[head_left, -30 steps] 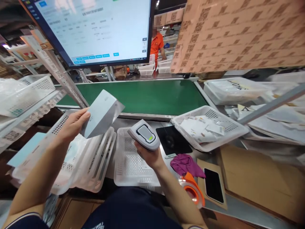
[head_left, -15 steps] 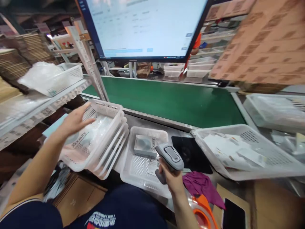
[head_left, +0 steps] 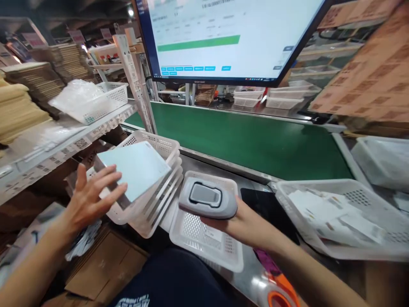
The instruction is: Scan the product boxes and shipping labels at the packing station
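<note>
My right hand (head_left: pixel 225 222) is wrapped round a grey barcode scanner (head_left: pixel 207 198), held above a white basket (head_left: pixel 207 251) with a small paper label in it. Part of that basket is hidden under the scanner. To the left, a flat light-blue box (head_left: pixel 137 168) lies tilted over the top of a stack of white baskets (head_left: pixel 153 138). At the box's near left edge is my left hand (head_left: pixel 94 198), fingers spread. Its fingertips overlap the box's side; whether they press on it I cannot tell.
Behind the baskets runs a green conveyor belt (head_left: pixel 236 136), with a monitor (head_left: pixel 220 38) above it. A large white basket of papers (head_left: pixel 335 213) stands at the right. On the left is a shelf (head_left: pixel 105 125). An orange tape dispenser (head_left: pixel 283 290) sits near the front.
The scanner has moved left over the middle basket. My left hand has come down and nearer. The light-blue box now lies atop the stack instead of beside it. A green bar appears on the monitor.
</note>
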Tool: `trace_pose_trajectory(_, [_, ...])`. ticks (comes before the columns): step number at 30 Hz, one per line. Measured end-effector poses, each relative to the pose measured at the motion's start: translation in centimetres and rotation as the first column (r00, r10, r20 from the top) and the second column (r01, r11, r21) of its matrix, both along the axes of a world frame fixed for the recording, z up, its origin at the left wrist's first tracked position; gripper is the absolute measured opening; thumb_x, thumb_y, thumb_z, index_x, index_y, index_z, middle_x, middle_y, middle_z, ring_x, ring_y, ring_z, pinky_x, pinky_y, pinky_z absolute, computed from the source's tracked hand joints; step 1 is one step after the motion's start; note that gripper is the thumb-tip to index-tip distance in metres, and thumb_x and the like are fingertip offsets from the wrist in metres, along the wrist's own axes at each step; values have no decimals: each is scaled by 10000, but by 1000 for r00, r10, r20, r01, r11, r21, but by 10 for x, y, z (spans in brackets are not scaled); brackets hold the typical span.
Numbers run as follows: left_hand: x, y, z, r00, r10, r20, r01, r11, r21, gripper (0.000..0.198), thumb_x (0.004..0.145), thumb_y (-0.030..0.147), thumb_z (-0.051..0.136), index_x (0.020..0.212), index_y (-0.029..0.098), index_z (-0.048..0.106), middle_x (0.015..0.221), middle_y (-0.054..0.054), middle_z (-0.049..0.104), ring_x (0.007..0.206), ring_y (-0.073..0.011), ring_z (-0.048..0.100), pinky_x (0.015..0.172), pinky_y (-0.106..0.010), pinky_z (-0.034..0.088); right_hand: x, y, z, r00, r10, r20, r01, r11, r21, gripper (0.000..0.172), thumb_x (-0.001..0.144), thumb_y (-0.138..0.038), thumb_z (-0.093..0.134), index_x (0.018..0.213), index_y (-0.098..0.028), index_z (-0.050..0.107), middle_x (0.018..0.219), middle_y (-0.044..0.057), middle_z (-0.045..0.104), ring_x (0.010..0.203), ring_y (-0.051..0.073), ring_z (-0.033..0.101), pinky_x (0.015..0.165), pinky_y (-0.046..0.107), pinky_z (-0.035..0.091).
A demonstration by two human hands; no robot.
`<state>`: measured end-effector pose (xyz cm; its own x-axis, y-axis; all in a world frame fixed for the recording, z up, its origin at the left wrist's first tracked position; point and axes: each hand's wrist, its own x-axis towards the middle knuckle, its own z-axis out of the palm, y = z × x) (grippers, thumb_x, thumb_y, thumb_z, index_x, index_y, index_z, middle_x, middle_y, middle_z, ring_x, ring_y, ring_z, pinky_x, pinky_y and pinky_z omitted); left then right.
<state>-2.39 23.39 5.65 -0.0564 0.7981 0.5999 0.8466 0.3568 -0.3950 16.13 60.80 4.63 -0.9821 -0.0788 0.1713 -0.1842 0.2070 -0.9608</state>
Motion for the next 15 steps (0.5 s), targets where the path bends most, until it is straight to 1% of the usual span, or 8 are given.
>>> trace_pose_trajectory(2, [7, 12, -11, 995, -95, -33, 93, 994, -55, 618, 933, -49, 641, 1432, 315, 651, 1602, -78, 640, 1581, -300, 528, 1451, -585, 51, 10, 2, 22, 997, 26, 66, -33, 993, 115, 439, 881, -389, 879, 1258, -198, 764, 1212, 86, 769, 1100, 277, 739, 981, 405, 644])
trace_pose_trajectory(4, [11, 24, -23, 974, -204, -102, 193, 975, -106, 579, 906, -60, 702, 1397, 245, 667, 1593, -107, 649, 1628, -306, 458, 1454, -554, 67, 23, 2, 37, 991, 72, 114, -97, 967, 235, 387, 862, -366, 898, 1160, -185, 729, 1150, 79, 733, 1010, 239, 701, 864, 323, 629])
trace_pose_trajectory(6, [16, 36, -33, 942, -303, -142, 284, 949, -139, 498, 894, -9, 761, 1329, 221, 684, 1551, -101, 677, 1645, -322, 427, 1455, -547, 78, 36, 5, 44, 988, 84, 130, -122, 939, 323, 291, 886, -351, 866, 1052, -190, 691, 1083, 69, 698, 944, 211, 663, 785, 283, 589])
trace_pose_trajectory(7, [20, 41, -37, 928, -344, -142, 325, 935, -141, 451, 898, 26, 773, 1294, 227, 695, 1515, -84, 698, 1648, -325, 423, 1455, -543, 91, 41, 8, 45, 991, 55, 124, -96, 929, 356, 254, 899, -343, 841, 1023, -195, 676, 1064, 66, 692, 924, 207, 654, 772, 283, 577])
trace_pose_trajectory(9, [29, 49, -43, 905, -409, -112, 394, 909, -135, 369, 913, 77, 763, 1238, 245, 718, 1440, -55, 727, 1651, -324, 421, 1458, -530, 118, 51, 18, 41, 993, -50, 106, 5, 920, 392, 243, 915, -348, 812, 1057, -201, 680, 1099, 76, 714, 947, 222, 674, 813, 313, 584])
trace_pose_trajectory(10, [33, 52, -45, 896, -435, -91, 423, 897, -129, 342, 921, 85, 751, 1218, 252, 728, 1416, -47, 732, 1652, -322, 423, 1459, -527, 123, 55, 24, 36, 989, -109, 96, 63, 920, 386, 276, 926, -359, 804, 1125, -201, 696, 1158, 86, 735, 1000, 240, 696, 874, 337, 596])
trace_pose_trajectory(12, [43, 56, -52, 877, -479, -47, 471, 875, -113, 300, 940, 106, 741, 1191, 270, 743, 1406, -31, 730, 1650, -311, 430, 1461, -521, 133, 59, 40, 23, 977, -194, 92, 153, 930, 334, 420, 940, -392, 808, 1305, -212, 703, 1318, 95, 751, 1159, 278, 718, 1029, 389, 596])
trace_pose_trajectory(15, [55, 64, -68, 833, -553, 28, 553, 829, -85, 234, 968, 169, 774, 1170, 287, 758, 1422, -25, 719, 1632, -301, 463, 1448, -524, 231, 65, 63, -2, 958, -246, 145, 201, 941, 272, 498, 945, -423, 803, 1387, -211, 713, 1401, 93, 757, 1275, 309, 712, 1136, 442, 576])
